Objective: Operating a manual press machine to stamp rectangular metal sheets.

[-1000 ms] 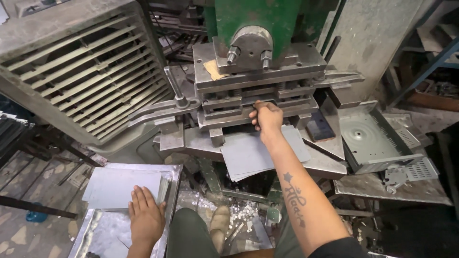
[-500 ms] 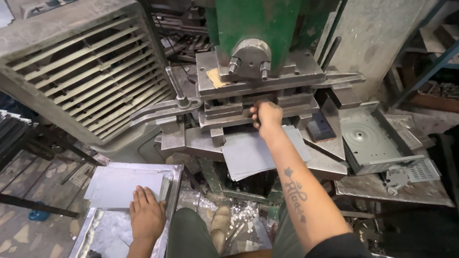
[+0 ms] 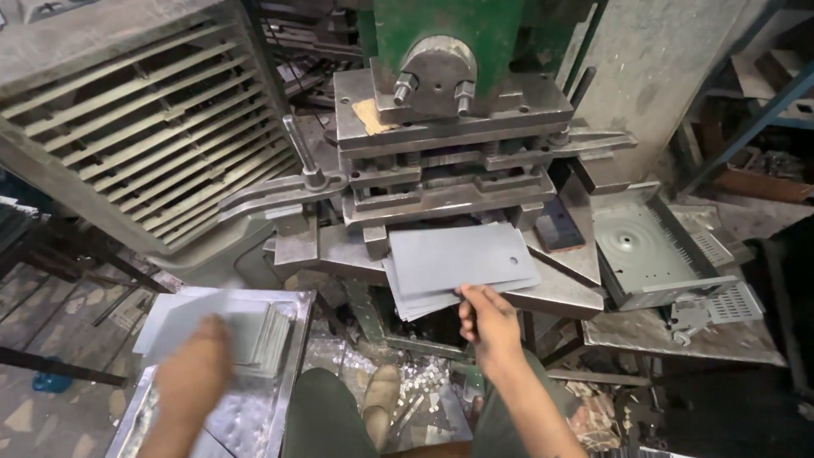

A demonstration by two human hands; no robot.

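Below the press (image 3: 449, 144), right hand (image 3: 487, 326) fingers pinching grey sheet (image 3: 462, 259), left hand (image 3: 193, 382) blurred, grip unclear

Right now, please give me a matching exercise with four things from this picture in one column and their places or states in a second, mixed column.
Things:
1. right hand
2. left hand
3. grey sheet with a hole
4. green press

Places or states:
A. rises behind the steel die block
B. blurred, over the stack of blanks in the tray
C. grips the near edge of a sheet
D. lies on the press bed, below the die

Pairs: 1-C, 2-B, 3-D, 4-A
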